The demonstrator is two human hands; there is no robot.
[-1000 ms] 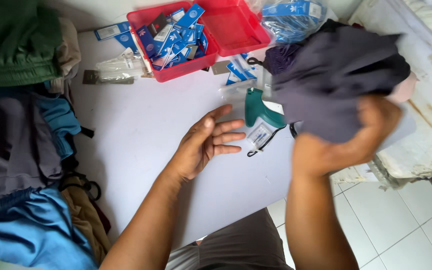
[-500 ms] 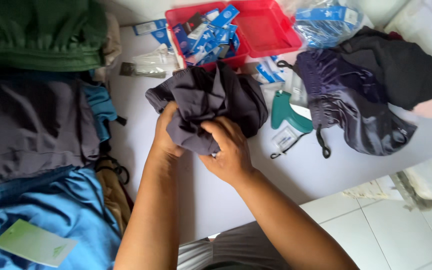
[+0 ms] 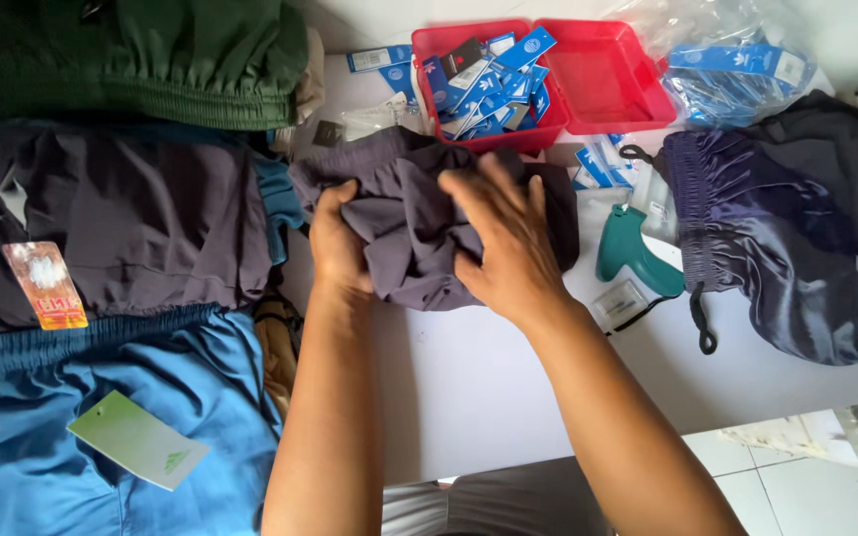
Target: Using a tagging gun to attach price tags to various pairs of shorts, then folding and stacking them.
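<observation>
A crumpled dark grey garment lies on the white table in front of me. My left hand grips its left side, fingers closed into the fabric. My right hand presses on its right part with fingers spread and curled into the cloth. A teal tagging gun lies just right of my right hand, with a small tag on a black string beside it.
A red tray with several blue tags stands at the back. A dark purple pair of shorts lies at the right. Stacked garments fill the left: green, dark grey, blue with a green tag. The table edge is near me.
The garment came from my raised right hand down onto the table. Both hands now hold it, and the view has shifted left over the stacked clothes.
</observation>
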